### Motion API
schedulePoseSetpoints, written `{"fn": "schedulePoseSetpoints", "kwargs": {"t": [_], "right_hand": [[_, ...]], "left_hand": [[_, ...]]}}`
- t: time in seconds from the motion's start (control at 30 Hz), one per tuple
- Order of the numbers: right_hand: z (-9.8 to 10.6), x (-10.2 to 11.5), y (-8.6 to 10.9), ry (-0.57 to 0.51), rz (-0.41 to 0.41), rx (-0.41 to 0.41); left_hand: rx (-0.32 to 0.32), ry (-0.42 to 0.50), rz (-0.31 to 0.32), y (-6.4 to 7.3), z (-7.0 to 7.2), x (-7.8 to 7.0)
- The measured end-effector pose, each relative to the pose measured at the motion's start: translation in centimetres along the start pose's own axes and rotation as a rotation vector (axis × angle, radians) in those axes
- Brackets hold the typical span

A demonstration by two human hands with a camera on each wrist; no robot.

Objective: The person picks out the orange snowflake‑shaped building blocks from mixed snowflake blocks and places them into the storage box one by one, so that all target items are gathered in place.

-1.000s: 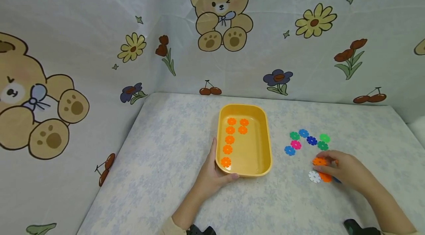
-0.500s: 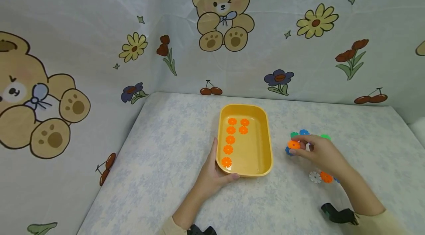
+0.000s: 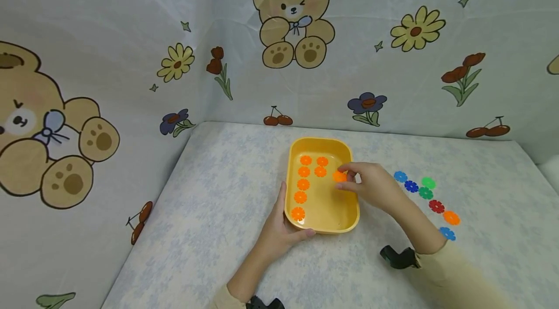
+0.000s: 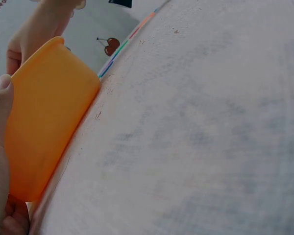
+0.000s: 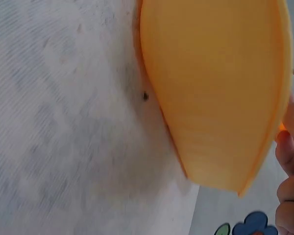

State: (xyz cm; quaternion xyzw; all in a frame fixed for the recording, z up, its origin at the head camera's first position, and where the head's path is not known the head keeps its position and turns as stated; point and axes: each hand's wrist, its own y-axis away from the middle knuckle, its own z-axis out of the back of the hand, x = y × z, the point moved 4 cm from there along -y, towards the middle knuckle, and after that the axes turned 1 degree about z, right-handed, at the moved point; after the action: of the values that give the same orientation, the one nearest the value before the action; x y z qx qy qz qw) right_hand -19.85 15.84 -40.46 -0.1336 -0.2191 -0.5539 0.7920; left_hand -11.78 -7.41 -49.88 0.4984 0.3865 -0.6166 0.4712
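A yellow plastic tray (image 3: pixel 338 207) lies on the table, with several orange notched, flower-shaped discs (image 3: pixel 303 184) inside: a column along its left side and two beside that column. My left hand (image 3: pixel 276 238) holds the tray's near-left corner, thumb along the near rim and fingers against the left side. Over the right half of the tray, my right hand (image 3: pixel 375 187) pinches one more orange disc (image 3: pixel 339 176) between thumb and fingertips. In the right wrist view, the tray wall (image 5: pixel 215 88) hides most of that disc.
Right of the tray, a loose row of discs includes a dark blue disc (image 3: pixel 411 186), a red disc (image 3: pixel 436 206), an orange disc (image 3: pixel 452 218) and a light blue disc (image 3: pixel 447 233). The right forearm covers part of this area. A printed cloth (image 3: pixel 305 95) stands behind the table.
My right hand has carried an orange disc leftward from the loose discs, past the other colours, to over the tray. My left hand has stayed on the tray.
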Motion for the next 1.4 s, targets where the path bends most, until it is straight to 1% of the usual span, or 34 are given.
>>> {"fn": "schedulePoseSetpoints", "kwargs": {"t": [0.13, 0.33, 0.4, 0.63, 0.93, 1.07, 1.3, 1.4], "right_hand": [[-1.2, 1.3, -1.0, 0.073, 0.027, 0.015], [-2.8, 2.7, -2.0, 0.237, 0.133, 0.013], [-3.2, 2.9, -2.3, 0.284, 0.155, 0.019], [-4.3, 3.2, -3.1, 0.371, 0.143, 0.072], [-4.8, 3.1, -3.8, 0.425, 0.109, 0.104], [-4.9, 3.0, -4.0, 0.446, 0.108, 0.111], [-4.9, 3.2, -4.0, 0.45, 0.117, 0.104], [-4.6, 3.2, -3.8, 0.424, 0.13, 0.087]], "left_hand": [[-0.001, -0.002, 0.007, 0.0, 0.0, -0.1], [0.0, -0.023, 0.003, 0.0, 0.0, -0.1], [-0.001, -0.023, 0.003, 0.0, 0.0, 0.0], [-0.005, -0.021, 0.008, 0.1, 0.1, -0.1], [-0.009, -0.042, 0.029, 0.1, 0.1, -0.1], [-0.007, -0.043, 0.023, 0.1, 0.1, -0.2], [-0.01, -0.043, 0.032, 0.2, 0.1, -0.1], [-0.012, -0.046, 0.035, 0.2, 0.1, -0.1]]}}
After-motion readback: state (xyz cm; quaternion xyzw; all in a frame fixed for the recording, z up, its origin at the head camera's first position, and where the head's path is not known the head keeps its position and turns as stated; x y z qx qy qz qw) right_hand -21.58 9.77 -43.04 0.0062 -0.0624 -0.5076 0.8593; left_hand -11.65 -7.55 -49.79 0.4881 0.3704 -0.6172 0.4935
